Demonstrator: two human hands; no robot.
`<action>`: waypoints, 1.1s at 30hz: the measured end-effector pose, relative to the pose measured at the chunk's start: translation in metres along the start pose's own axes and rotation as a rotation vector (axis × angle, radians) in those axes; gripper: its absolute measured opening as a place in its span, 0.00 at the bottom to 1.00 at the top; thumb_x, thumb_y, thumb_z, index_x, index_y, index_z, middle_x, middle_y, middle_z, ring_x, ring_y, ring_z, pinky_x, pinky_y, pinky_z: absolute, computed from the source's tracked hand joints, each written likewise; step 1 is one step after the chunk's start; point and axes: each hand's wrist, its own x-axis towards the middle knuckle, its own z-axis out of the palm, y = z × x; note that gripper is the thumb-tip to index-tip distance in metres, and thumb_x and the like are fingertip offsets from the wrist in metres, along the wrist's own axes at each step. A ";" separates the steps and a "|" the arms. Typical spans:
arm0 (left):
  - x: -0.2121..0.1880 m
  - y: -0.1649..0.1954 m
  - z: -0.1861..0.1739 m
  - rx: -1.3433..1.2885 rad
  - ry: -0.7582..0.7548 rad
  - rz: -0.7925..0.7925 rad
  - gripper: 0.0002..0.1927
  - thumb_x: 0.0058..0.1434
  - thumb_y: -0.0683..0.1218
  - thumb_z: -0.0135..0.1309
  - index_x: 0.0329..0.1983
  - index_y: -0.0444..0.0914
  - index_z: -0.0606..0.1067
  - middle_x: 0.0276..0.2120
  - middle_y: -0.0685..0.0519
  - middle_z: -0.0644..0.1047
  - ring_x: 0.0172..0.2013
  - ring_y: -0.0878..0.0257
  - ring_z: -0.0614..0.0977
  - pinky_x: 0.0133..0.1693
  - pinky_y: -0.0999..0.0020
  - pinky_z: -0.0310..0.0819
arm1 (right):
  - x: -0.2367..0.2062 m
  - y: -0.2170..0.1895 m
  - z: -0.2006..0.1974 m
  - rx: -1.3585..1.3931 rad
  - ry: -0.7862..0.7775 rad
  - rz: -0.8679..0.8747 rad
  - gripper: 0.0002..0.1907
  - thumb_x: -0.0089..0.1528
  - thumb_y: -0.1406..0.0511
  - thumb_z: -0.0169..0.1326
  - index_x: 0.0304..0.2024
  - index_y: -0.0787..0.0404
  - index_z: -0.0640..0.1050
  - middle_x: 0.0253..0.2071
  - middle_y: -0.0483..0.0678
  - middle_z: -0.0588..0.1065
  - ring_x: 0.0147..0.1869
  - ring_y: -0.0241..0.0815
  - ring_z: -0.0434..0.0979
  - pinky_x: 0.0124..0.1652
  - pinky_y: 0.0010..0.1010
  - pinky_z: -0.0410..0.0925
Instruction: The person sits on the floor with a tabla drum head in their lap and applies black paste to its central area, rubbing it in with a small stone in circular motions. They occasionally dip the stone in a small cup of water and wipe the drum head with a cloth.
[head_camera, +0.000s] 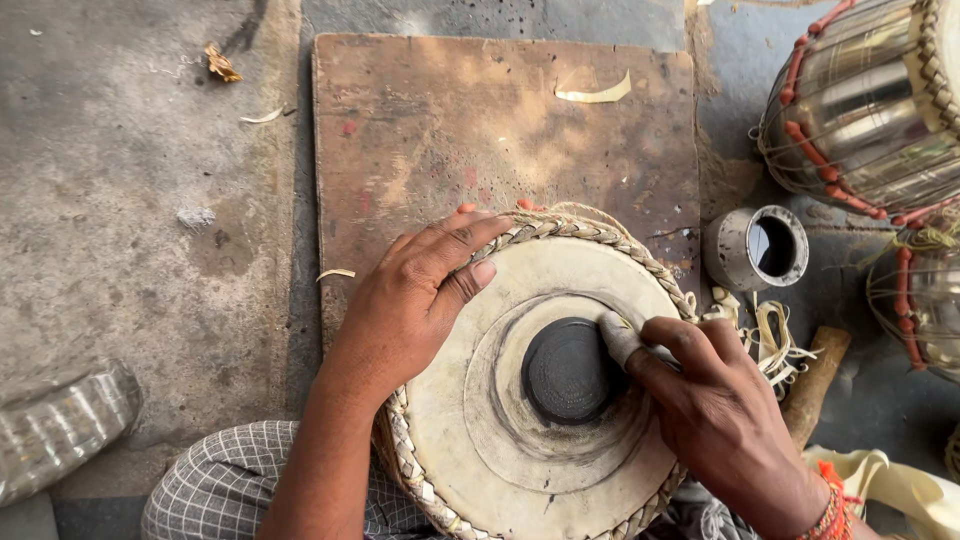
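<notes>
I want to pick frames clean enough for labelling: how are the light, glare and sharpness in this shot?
In the head view, warm sunlight falls on the wooden board and the drum head, which look sharp; the left hand and right hand show no motion blur; bright glare streaks the metal drum at upper right; the plastic bottle at the lower left edge looks soft.

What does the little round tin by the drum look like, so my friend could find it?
Start at the big brown board on the floor and go to its right edge. Beside the braided drum sits a small tin, grey, open-topped and dark inside. Its neighbours, the shiny drums, are far bigger and laced with red cord.
</notes>
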 end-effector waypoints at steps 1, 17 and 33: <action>0.000 0.000 0.000 -0.004 0.004 0.000 0.22 0.65 0.55 0.53 0.63 0.54 0.74 0.63 0.50 0.75 0.62 0.52 0.76 0.56 0.56 0.73 | -0.005 -0.001 0.002 -0.015 -0.006 0.026 0.30 0.48 0.74 0.57 0.54 0.57 0.81 0.47 0.46 0.72 0.43 0.49 0.69 0.43 0.38 0.67; -0.003 0.005 0.003 0.004 0.084 -0.020 0.19 0.66 0.54 0.54 0.60 0.51 0.78 0.59 0.54 0.79 0.58 0.53 0.80 0.56 0.57 0.75 | -0.064 -0.041 0.039 0.084 0.078 0.308 0.18 0.54 0.74 0.56 0.46 0.62 0.82 0.44 0.50 0.74 0.46 0.50 0.76 0.44 0.38 0.71; -0.113 0.103 0.056 -0.218 -0.006 0.277 0.25 0.69 0.53 0.58 0.65 0.38 0.71 0.62 0.42 0.76 0.65 0.50 0.76 0.65 0.52 0.71 | -0.122 -0.022 -0.068 1.481 0.025 0.119 0.17 0.69 0.64 0.52 0.50 0.75 0.80 0.59 0.53 0.71 0.64 0.48 0.71 0.60 0.37 0.63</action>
